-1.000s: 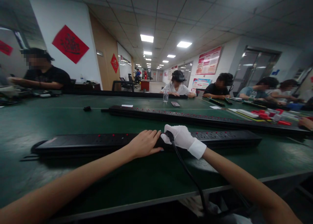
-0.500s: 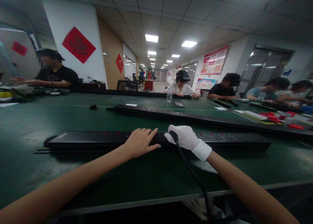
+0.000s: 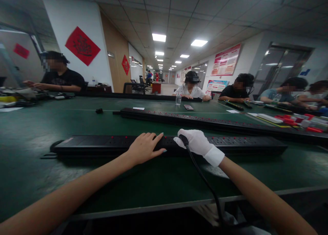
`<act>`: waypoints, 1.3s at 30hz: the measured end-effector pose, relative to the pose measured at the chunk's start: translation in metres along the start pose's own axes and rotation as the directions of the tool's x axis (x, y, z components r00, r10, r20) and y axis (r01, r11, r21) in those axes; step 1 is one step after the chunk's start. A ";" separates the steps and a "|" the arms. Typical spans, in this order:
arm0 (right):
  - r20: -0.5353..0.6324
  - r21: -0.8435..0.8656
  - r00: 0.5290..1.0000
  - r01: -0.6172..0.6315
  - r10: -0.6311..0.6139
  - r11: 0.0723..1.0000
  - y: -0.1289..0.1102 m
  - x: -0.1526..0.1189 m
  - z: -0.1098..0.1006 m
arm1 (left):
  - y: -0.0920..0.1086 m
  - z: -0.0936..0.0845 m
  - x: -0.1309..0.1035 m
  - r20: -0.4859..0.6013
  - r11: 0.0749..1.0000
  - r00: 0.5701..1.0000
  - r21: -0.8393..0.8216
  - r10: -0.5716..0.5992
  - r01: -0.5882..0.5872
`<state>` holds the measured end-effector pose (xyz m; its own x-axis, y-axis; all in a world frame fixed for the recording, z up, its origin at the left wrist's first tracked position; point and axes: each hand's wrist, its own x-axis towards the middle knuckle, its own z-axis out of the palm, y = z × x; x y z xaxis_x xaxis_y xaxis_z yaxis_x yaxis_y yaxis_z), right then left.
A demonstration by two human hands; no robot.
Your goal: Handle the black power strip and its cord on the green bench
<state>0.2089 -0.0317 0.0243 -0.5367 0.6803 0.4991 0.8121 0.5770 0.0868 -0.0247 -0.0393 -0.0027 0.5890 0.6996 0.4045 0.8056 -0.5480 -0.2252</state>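
A long black power strip (image 3: 87,144) with sockets and small red dots along its top lies across the green table in front of me. Bare and palm down, my left hand (image 3: 145,148) rests on the strip's middle, its fingers and thumb spread. My right hand (image 3: 198,142), in a white glove, is closed around a black plug (image 3: 183,139) over the strip, just right of my left hand. From the plug a black cord (image 3: 202,178) runs down past the table's front edge. The glove and plug hide the sockets beneath, so I cannot tell whether the plug sits in one.
Behind lies a second long power strip (image 3: 164,116), stretching to the right. A bottle (image 3: 178,97), a phone (image 3: 188,107) and a small black piece (image 3: 99,110) are farther back. Red and white parts (image 3: 289,119) lie at right. Several people sit around the table.
My left hand has shifted slightly left along the strip, so a red dot shows between my hands. My right hand keeps hold of the plug in nearly the same place. The view has shifted a little.
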 end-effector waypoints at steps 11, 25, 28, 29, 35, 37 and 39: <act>0.003 0.001 1.000 -0.003 0.003 1.000 0.000 0.000 0.000 | -0.001 0.002 0.000 -0.005 1.000 1.000 -0.007 0.008 -0.008; 0.003 0.046 1.000 -0.012 0.012 0.999 -0.004 0.000 -0.001 | -0.001 0.003 0.000 -0.006 0.999 1.000 -0.032 -0.004 0.004; -0.068 0.191 0.994 -0.067 0.082 0.979 -0.003 0.002 -0.012 | -0.001 0.005 0.000 -0.022 0.999 1.000 -0.036 0.000 -0.001; -0.127 0.273 0.983 -0.097 0.136 0.957 0.000 0.003 -0.020 | -0.001 0.005 0.000 -0.029 0.999 1.000 -0.036 0.000 -0.001; -0.377 0.621 0.835 -0.094 0.401 0.778 0.026 0.019 -0.071 | 0.000 0.003 0.000 -0.038 0.999 0.999 -0.044 0.001 -0.003; -0.226 0.561 0.922 -0.140 0.314 0.816 0.022 0.025 -0.069 | 0.000 0.003 0.001 -0.040 0.999 0.999 -0.042 -0.003 0.001; -0.052 0.408 0.986 -0.124 0.158 0.904 0.009 0.031 -0.057 | 0.001 0.001 0.001 -0.045 0.999 0.999 -0.037 -0.006 0.004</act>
<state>0.2128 -0.0317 0.0897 -0.3889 0.7387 0.5505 0.7073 0.6223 -0.3353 -0.0236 -0.0385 -0.0039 0.5809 0.6813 0.4454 0.8051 -0.5618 -0.1906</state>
